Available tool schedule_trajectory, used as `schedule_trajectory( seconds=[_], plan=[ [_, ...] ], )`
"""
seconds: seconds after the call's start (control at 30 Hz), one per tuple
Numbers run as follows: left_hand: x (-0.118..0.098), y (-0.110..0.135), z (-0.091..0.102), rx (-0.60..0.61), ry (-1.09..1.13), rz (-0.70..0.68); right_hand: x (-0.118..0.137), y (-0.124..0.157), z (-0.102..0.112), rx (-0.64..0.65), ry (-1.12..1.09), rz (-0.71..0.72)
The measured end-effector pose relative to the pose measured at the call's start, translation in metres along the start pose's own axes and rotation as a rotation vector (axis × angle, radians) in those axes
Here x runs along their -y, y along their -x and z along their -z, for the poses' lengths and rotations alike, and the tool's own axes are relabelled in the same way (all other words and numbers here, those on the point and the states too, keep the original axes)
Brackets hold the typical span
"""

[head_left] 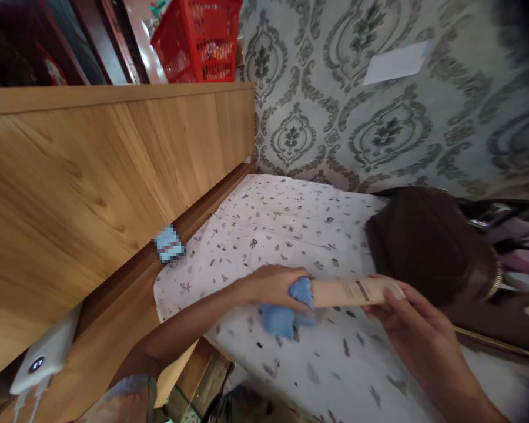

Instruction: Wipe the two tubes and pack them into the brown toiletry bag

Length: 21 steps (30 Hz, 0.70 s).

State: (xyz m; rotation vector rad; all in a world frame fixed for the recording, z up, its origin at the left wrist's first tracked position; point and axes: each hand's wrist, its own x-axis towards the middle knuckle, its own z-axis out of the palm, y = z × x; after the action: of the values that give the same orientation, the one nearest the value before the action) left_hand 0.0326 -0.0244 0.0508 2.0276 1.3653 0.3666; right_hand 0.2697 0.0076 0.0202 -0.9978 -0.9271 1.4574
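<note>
A beige cosmetic tube (339, 292) with small dark print lies level across the middle, above the white patterned cloth (286, 217). My right hand (417, 317) grips its right end, thumb on top. My left hand (277, 288) is wrapped round a blue cloth (280, 320), which covers the tube's left end. Part of the blue cloth hangs below the left hand and is blurred. That end of the tube is hidden under the cloth and fingers.
A dark brown bag (432, 247) stands at the right beside several cosmetic items. Left is a wooden panel (114, 170) with a red basket (211, 41) above it. A small blue packet (169, 243) and a white power bank (48, 352) with cables lie along its foot.
</note>
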Motion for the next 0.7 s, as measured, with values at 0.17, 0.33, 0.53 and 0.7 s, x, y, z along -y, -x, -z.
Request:
schedule_trajectory(
  seconds=[0.17, 0.33, 0.53, 0.7],
  plan=[
    [0.03, -0.003, 0.011, -0.109, 0.453, -0.005, -0.006, -0.002, 0.005, 0.067, -0.034, 0.06],
    [0.053, -0.012, -0.001, -0.308, 0.834, 0.127, -0.013, -0.004, 0.009, 0.153, 0.05, 0.046],
    [0.065, -0.016, -0.008, -0.432, 0.799, 0.102, -0.022, -0.009, 0.014, 0.111, 0.099, -0.006],
    [0.068, -0.017, -0.008, -0.424, 0.843, 0.135, -0.026, -0.013, 0.02, 0.137, 0.168, 0.072]
  ],
)
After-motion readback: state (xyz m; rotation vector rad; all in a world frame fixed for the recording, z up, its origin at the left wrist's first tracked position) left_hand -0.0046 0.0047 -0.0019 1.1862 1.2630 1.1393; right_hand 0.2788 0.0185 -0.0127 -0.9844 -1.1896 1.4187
